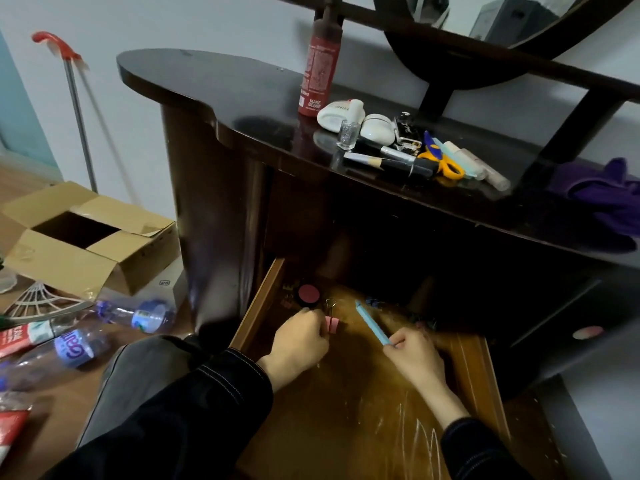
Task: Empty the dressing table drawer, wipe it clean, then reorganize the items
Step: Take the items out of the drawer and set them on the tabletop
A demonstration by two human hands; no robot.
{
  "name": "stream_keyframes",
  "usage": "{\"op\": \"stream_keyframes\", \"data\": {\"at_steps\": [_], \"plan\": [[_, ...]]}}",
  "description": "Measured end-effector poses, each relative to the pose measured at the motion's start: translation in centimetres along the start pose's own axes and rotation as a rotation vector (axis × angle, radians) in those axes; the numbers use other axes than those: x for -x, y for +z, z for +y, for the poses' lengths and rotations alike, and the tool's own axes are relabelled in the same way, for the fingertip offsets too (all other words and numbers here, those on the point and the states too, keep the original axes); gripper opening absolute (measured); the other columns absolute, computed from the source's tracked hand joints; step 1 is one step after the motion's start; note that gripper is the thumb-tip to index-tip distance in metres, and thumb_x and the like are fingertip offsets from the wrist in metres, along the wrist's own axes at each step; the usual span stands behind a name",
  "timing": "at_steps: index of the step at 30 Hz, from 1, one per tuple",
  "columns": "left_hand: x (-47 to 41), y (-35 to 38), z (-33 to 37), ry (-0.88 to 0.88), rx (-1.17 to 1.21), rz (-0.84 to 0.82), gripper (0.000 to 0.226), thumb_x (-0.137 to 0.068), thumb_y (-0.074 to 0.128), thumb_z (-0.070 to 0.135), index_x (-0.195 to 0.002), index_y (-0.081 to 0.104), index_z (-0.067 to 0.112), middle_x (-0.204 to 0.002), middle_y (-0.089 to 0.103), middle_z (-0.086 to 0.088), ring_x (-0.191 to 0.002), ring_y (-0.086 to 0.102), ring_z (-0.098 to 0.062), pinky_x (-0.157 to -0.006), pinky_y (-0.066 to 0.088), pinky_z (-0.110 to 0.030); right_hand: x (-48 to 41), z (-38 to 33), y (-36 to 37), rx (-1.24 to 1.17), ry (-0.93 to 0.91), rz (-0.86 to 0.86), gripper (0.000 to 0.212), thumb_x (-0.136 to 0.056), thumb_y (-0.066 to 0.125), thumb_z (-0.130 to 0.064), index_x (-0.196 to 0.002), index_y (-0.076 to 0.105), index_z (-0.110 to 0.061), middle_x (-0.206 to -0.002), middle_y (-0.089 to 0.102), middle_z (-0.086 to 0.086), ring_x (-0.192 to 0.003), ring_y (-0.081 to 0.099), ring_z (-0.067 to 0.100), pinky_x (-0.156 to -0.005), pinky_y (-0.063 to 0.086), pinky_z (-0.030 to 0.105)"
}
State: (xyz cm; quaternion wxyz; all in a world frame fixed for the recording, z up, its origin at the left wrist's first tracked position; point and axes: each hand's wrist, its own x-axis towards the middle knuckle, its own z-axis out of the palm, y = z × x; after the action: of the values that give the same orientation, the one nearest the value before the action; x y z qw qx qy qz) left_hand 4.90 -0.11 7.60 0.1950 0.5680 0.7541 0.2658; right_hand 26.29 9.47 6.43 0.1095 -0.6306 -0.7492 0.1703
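Two hands reach into the open drawer (258, 306) under the desk (242, 98).
In the middle of the drawer, the left hand (299, 344) curls its fingers and pinches a pink clip (331, 323), with the wire loop pointing to the back. Just beside it, the right hand (414, 355) pinches the near end of a blue pen (372, 322) — it slants, far end pointing to the drawer's back left corner. Further back, a round pink pot (309, 294) sits by the left wall. Up on the desk stands a red bottle (320, 67), with scissors (441, 161) nearer the front edge — a purple cloth (602, 199) lies at the right end.
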Motion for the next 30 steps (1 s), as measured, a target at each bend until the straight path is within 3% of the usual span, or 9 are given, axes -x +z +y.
{"op": "stream_keyframes", "data": {"at_steps": [4,10,15,19,22,26,30], "plan": [[-1.2,0.1,-1.0,-0.022,-0.082,0.069,0.040,-0.086,0.057,0.003,-0.124,0.055,0.015,-0.116,0.049,-0.003,-0.096,0.056,-0.025,-0.073,0.046,-0.027,2.1,0.5,-0.1,-0.345,0.079,-0.054,0.008,-0.086,0.075,-0.025,-0.091,0.068,-0.024,-0.083,0.070,-0.007,-0.074,0.068,0.009,-0.067,0.059,0.031],[-3.7,0.6,-0.8,0.131,-0.100,-0.022,0.063,-0.089,0.061,0.023,-0.146,0.036,0.020,-0.126,0.047,0.002,-0.104,0.059,-0.020,-0.072,0.048,-0.024,2.7,0.1,0.0,-0.472,0.050,-0.128,0.005,-0.087,0.074,-0.021,-0.089,0.069,-0.021,-0.084,0.071,-0.003,-0.078,0.068,0.011,-0.067,0.057,0.026],[-4.1,1.9,-1.0,0.122,-0.023,0.007,0.032,-0.088,0.061,0.009,-0.119,0.058,0.019,-0.103,0.065,0.005,-0.093,0.065,-0.015,-0.073,0.057,-0.035,2.5,0.4,-0.4,-0.474,0.032,-0.090,0.007,-0.087,0.074,-0.026,-0.090,0.068,-0.026,-0.085,0.070,-0.007,-0.077,0.068,0.007,-0.068,0.058,0.027],[-2.9,2.5,-0.9,0.161,-0.054,-0.157,0.023,-0.091,0.064,0.015,-0.113,0.066,0.020,-0.103,0.069,0.004,-0.087,0.067,-0.014,-0.072,0.059,-0.037,3.0,0.0,-0.5,-0.435,0.019,-0.096,0.007,-0.087,0.073,-0.028,-0.088,0.066,-0.028,-0.081,0.070,-0.008,-0.073,0.068,0.007,-0.071,0.061,0.031],[-2.2,2.0,-0.2,0.185,-0.069,-0.172,0.006,-0.094,0.064,0.020,-0.097,0.068,0.017,-0.092,0.068,0.003,-0.080,0.065,-0.015,-0.072,0.057,-0.040,3.6,0.0,-0.8,-0.413,0.033,-0.105,0.007,-0.087,0.073,-0.030,-0.088,0.066,-0.029,-0.081,0.070,-0.009,-0.074,0.068,0.006,-0.073,0.061,0.031],[-0.9,-0.4,1.0,0.181,0.096,-0.186,0.012,-0.093,0.064,0.016,-0.084,0.064,0.008,-0.070,0.072,-0.002,-0.061,0.069,-0.014,-0.059,0.058,-0.035,5.2,0.3,-2.4,-0.323,0.009,-0.113,0.008,-0.086,0.072,-0.034,-0.087,0.064,-0.033,-0.080,0.069,-0.011,-0.072,0.067,0.005,-0.072,0.061,0.032],[1.2,-3.9,3.0,0.145,0.304,-0.162,0.008,-0.094,0.063,0.013,-0.089,0.063,0.008,-0.069,0.072,-0.004,-0.056,0.069,-0.017,-0.051,0.054,-0.028,7.6,-0.7,-5.9,-0.267,-0.051,-0.017,0.010,-0.089,0.067,-0.040,-0.084,0.061,-0.035,-0.076,0.067,-0.011,-0.067,0.066,0.007,-0.059,0.054,0.024]]}}
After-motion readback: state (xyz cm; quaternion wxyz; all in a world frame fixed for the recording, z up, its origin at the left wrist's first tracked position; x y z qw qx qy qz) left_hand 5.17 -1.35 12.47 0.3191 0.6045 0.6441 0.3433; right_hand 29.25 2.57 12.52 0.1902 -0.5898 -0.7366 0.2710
